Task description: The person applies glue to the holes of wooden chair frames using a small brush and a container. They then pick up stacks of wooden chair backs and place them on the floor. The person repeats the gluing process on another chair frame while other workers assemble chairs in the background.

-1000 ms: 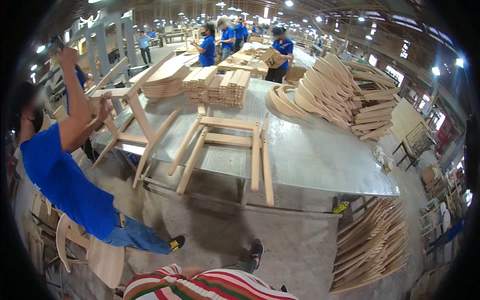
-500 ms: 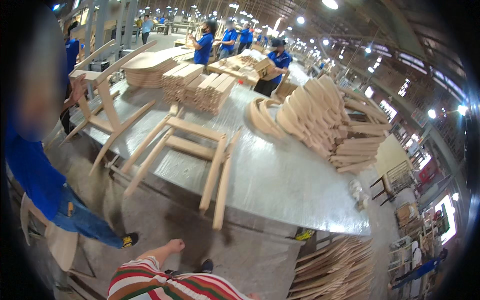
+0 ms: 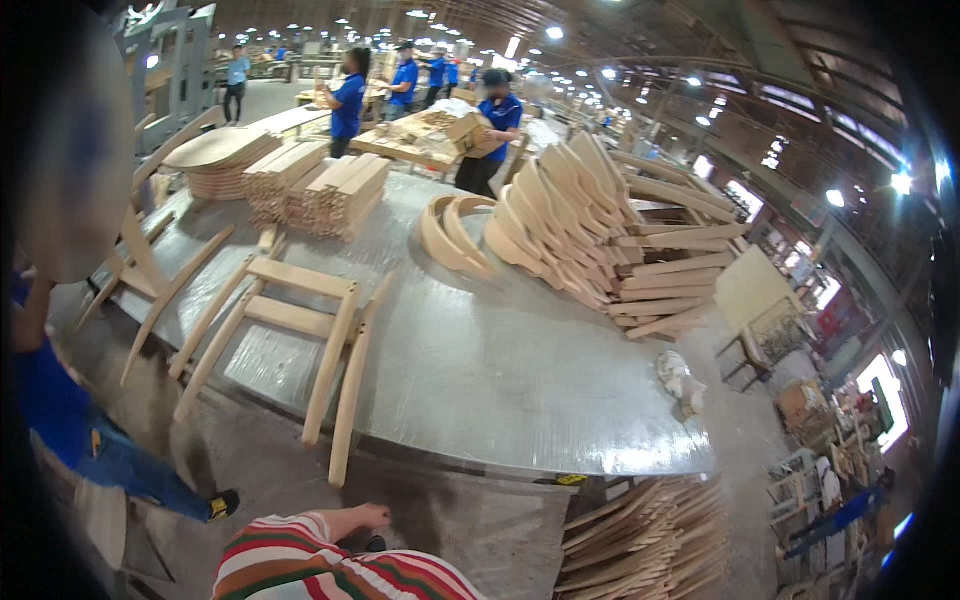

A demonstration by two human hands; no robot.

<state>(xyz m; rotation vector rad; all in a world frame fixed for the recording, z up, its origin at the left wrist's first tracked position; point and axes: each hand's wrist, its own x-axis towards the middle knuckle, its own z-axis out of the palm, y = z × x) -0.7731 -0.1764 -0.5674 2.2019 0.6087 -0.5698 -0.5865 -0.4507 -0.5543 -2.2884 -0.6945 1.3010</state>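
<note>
My left hand (image 3: 373, 516) hangs low in front of the table's near edge, its fingers curled closed with nothing visible in them. It touches no furniture part. My right hand is out of view. Nearest to my left hand is a pale wooden chair frame (image 3: 290, 322), lying on the metal-topped table (image 3: 470, 400) with its legs jutting past the near edge. Another wooden chair frame (image 3: 150, 270) stands to its left, partly hidden by a co-worker in a blue shirt (image 3: 50, 400).
Behind the frames lie stacked wooden slats (image 3: 320, 195) and rounded seat panels (image 3: 210, 165). Curved wooden parts (image 3: 560, 215) are piled at the right, with a white cloth (image 3: 680, 382) near the corner. Thin wooden pieces (image 3: 650, 540) lie below the table. A person with a cardboard box (image 3: 467, 133) stands beyond.
My view has swung right, so the table and frames sit farther left. My left hand stays low and closed. The co-worker's hand no longer shows on the left chair frame.
</note>
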